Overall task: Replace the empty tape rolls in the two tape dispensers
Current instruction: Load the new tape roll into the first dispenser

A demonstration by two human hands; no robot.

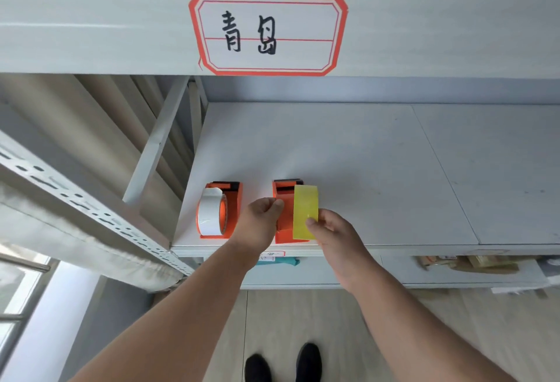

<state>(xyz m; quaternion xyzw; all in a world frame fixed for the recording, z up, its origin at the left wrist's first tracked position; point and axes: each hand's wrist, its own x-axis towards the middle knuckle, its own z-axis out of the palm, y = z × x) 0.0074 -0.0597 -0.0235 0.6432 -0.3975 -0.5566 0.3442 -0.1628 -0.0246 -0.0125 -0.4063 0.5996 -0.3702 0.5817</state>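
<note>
Two orange tape dispensers sit side by side near the front edge of a grey shelf (363, 151), in the lower middle of the frame. The left dispenser (231, 200) carries a roll of white tape (209, 215), standing on edge in its cradle, with a loose end curling at the top of the roll. The right dispenser (283, 200) is just beside it, a small gap apart, its black cutter end pointing toward the top of the frame.

The left hand (260, 221) is partly closed, thumb and fingers pinched against the left side wall of the right dispenser. The right hand (330, 230) is closed in a pinch on a yellow tape roll (305, 212), thumb on its facing side near the lower end, the other fingers hidden behind it. The roll stands on edge over the right side of the right dispenser; whether it is seated in the cradle or just held against it cannot be told.

On the beam above the shelf, at the upper middle of the frame, is a red-bordered label (268, 33) with black handwritten characters. At the bottom edge, two black shoes (283, 365) stand on a pale wood floor.
</note>
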